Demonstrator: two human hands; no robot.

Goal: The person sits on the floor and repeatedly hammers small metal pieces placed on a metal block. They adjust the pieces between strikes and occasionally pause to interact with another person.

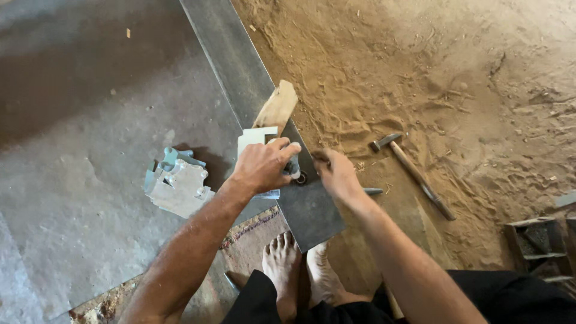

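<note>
stack of cut metal pieces (177, 185) lay on grey floor | left hand (262, 165) clenched on a pale metal piece (255, 139), pressing it on the long steel bar (252, 102) | right hand (336, 174) beside it, fingers curled, grasp unclear | hammer (411, 171) lay on sand

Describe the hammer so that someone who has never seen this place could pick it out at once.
Start at the long grey metal plate running diagonally over the floor, then look to the sandy ground on its right. The hammer lies there beyond the right hand, the only loose tool with a long wooden handle and dark metal head.
</note>
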